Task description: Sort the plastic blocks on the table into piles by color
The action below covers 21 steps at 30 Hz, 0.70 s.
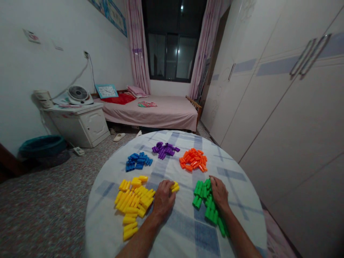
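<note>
Left hand point(163, 199) curled over stray yellow pegs point(134, 200), grip unclear. Right hand point(219, 193) flat, fingers spread, holding nothing, on green pegs point(206, 204) at front of desk point(182, 229). Risk: a careless sweep likely rolls green pegs off the edge.

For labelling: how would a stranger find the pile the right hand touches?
Find the round, cloth-covered table. On its near right side, under the right hand, lies the green pile. It alone is green; the orange pile lies beyond, the yellow pile left.
</note>
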Each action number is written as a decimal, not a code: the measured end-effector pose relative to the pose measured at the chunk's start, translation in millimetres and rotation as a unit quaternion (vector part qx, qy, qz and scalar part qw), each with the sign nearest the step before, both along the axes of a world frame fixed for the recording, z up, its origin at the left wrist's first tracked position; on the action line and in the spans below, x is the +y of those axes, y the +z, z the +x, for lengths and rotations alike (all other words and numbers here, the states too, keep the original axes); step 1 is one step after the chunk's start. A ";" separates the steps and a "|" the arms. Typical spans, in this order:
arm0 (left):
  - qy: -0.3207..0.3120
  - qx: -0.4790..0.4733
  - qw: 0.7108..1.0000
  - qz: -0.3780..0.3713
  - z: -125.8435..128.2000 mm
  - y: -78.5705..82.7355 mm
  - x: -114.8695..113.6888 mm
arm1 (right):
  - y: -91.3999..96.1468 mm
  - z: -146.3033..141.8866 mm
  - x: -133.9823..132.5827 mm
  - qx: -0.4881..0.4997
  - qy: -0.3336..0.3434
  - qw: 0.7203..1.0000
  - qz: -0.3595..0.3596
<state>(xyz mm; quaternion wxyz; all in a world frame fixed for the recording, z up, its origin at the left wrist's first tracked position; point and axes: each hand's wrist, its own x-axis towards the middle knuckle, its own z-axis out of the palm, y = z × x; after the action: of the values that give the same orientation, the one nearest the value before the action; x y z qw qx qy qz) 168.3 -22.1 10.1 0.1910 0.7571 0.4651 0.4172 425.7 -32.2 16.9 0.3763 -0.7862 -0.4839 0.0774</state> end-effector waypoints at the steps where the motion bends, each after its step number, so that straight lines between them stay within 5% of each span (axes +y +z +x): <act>1: 0.002 -0.002 1.000 0.004 0.1 0.0 -0.3 | 1.8 -1.5 -1.3 0.014 -0.001 1.000 0.011; 7: 0.015 0.004 0.997 0.075 -11.9 26.9 -8.6 | 9.6 17.9 -34.8 0.065 -0.008 0.997 0.034; 11: 0.044 0.042 0.990 0.129 -47.3 65.6 -21.1 | 0.4 35.2 -79.9 0.069 0.117 0.991 0.002; 13: 0.080 0.065 0.984 0.144 -73.7 71.9 -26.0 | -7.2 36.9 -99.4 0.031 0.182 0.983 -0.017; 17: 0.178 0.117 0.969 0.128 -125.6 43.2 -31.7 | -20.9 26.3 -112.1 -0.097 0.240 0.965 -0.041; 21: 0.225 0.145 0.959 0.095 -147.8 1.4 -32.2 | -25.3 5.7 -96.4 -0.176 0.225 0.958 -0.032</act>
<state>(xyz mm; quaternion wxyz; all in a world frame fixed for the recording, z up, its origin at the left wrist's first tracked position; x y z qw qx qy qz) 20.5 -54.2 11.5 -0.0498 0.6998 0.6045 0.3774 431.4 -128.7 -8.3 0.2326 -0.6698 -0.7042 0.0356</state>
